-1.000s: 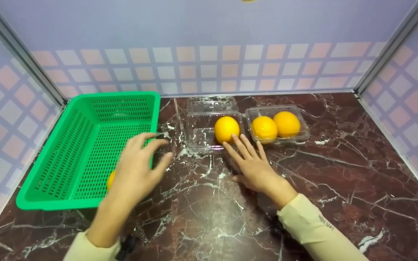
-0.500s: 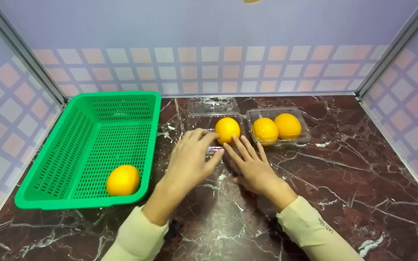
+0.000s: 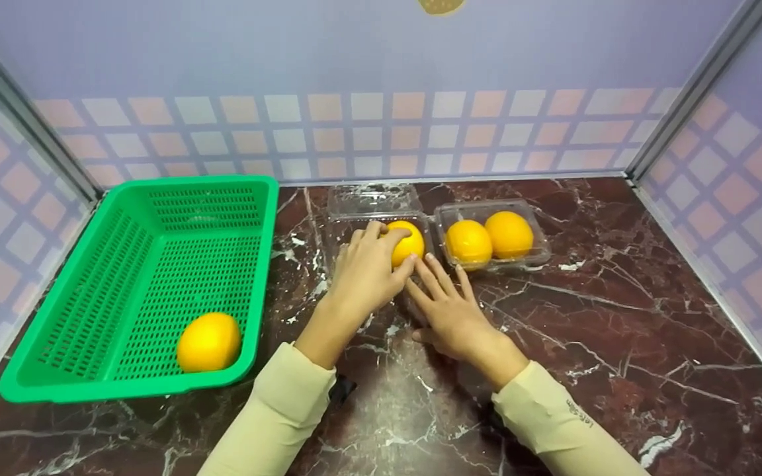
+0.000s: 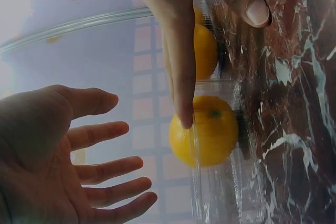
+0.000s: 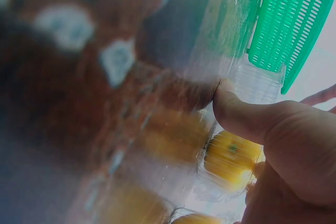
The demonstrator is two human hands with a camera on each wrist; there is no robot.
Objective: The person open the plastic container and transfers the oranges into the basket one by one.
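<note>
An orange sits in a clear plastic clamshell box whose lid is folded back. Over this orange reaches my left hand, its fingers overlapping the fruit in the head view. In the left wrist view the left hand has its fingers spread, with a gap between them and the orange. My right hand lies at the box's front, fingers extended; the left wrist view shows a fingertip at the box rim by the orange. In the right wrist view its thumb stretches along the clear plastic.
To the left stands a green perforated basket with one orange in its near right corner. A second clear box holding two oranges stands right beside the first. Tiled-pattern walls border the dark marbled table.
My left hand has moved right from the basket to the orange in the lidded box. My right hand has kept its place by the box. The head view has shifted slightly.
</note>
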